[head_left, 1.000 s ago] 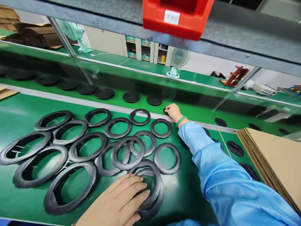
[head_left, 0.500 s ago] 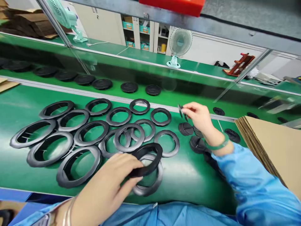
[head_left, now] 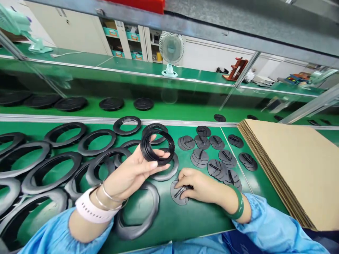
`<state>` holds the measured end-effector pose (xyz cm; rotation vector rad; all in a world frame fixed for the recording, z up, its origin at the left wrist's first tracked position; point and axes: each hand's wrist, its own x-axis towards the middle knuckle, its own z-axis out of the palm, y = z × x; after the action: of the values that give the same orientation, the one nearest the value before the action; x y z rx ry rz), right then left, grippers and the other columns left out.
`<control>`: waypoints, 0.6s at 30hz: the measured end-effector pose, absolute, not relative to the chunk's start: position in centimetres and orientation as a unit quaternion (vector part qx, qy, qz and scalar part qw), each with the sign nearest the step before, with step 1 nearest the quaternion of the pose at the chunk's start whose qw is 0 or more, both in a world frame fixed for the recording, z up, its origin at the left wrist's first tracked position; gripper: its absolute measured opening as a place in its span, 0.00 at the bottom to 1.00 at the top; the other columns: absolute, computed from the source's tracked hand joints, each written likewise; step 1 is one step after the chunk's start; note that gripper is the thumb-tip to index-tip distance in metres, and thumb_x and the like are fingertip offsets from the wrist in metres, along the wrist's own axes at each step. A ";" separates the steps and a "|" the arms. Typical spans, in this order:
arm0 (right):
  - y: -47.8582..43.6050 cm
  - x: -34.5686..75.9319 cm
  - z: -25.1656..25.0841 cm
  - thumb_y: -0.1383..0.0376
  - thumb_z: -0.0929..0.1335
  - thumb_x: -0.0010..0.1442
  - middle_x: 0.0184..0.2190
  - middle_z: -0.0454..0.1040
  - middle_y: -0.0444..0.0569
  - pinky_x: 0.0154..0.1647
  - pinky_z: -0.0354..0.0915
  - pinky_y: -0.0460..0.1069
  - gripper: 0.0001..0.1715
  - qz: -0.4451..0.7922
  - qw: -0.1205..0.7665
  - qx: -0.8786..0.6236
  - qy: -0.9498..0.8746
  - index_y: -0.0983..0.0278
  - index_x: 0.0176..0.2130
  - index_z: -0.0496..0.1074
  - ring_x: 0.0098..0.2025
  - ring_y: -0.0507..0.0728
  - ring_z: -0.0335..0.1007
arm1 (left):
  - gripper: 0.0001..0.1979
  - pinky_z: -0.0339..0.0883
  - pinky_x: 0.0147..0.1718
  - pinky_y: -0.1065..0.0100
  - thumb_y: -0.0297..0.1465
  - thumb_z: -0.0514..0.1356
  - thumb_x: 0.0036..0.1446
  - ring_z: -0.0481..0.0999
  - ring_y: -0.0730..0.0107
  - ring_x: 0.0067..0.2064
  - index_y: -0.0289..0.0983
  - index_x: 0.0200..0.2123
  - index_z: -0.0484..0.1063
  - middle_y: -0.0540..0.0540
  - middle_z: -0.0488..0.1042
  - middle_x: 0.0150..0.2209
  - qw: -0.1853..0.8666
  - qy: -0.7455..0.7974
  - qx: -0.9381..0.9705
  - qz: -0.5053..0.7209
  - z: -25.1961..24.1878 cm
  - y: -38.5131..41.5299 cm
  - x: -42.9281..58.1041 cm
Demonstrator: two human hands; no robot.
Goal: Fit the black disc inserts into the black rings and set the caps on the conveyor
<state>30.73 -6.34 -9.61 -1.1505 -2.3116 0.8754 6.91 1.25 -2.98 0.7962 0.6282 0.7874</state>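
Note:
My left hand [head_left: 134, 171] grips a black ring [head_left: 144, 148], held tilted above the green tabletop with its opening turned toward me. Close by on the right, my right hand [head_left: 198, 185] pinches the raised bar of a flat black disc [head_left: 177, 197], which lies on or just above the tabletop; the fingers hide part of it. Many similar rings [head_left: 96, 152] lie on the left, some overlapping. One large ring [head_left: 152, 211] lies below my left wrist. To the right of the held ring, several thin discs [head_left: 200, 157] with raised bars lie in overlapping groups.
A stack of cardboard sheets [head_left: 291, 165] occupies the right side. Behind a metal rail [head_left: 182, 123], round black pieces [head_left: 111, 103] lie on a green strip. A small fan [head_left: 171, 47] stands beyond the clear panel. A metal shelf [head_left: 201, 28] hangs overhead.
My left hand has raised the ring and turned its opening toward me. My right hand has come down and nearer from the far discs with a disc. The view has shifted right.

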 end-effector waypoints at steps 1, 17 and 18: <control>-6.3 30.8 -9.7 0.59 0.79 0.52 0.41 0.74 0.49 0.45 0.68 0.48 0.21 0.323 0.217 -0.417 -0.821 0.61 0.46 0.80 0.42 0.56 0.72 | 0.23 0.76 0.52 0.47 0.26 0.70 0.53 0.77 0.55 0.55 0.44 0.52 0.72 0.48 0.80 0.45 0.791 0.309 0.390 0.357 -3.5 1.2 6.9; -4.5 33.2 -5.6 0.63 0.77 0.57 0.27 0.69 0.44 0.33 0.66 0.49 0.06 0.331 0.472 -0.419 -0.701 0.59 0.38 0.82 0.31 0.53 0.68 | 0.21 0.80 0.41 0.58 0.47 0.52 0.67 0.80 0.54 0.48 0.36 0.41 0.74 0.39 0.81 0.44 0.697 0.375 0.556 0.254 -5.5 0.3 5.8; -4.2 32.8 -4.9 0.64 0.77 0.58 0.27 0.70 0.44 0.33 0.66 0.50 0.06 0.292 0.472 -0.437 -0.708 0.59 0.38 0.82 0.31 0.53 0.68 | 0.17 0.80 0.43 0.58 0.45 0.59 0.63 0.80 0.55 0.48 0.36 0.42 0.73 0.40 0.80 0.44 0.686 0.374 0.572 0.252 -5.8 0.4 5.9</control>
<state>32.80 -4.17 -4.87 -1.0708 -1.7326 0.7140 5.92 0.40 -5.76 1.2809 0.8370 0.5641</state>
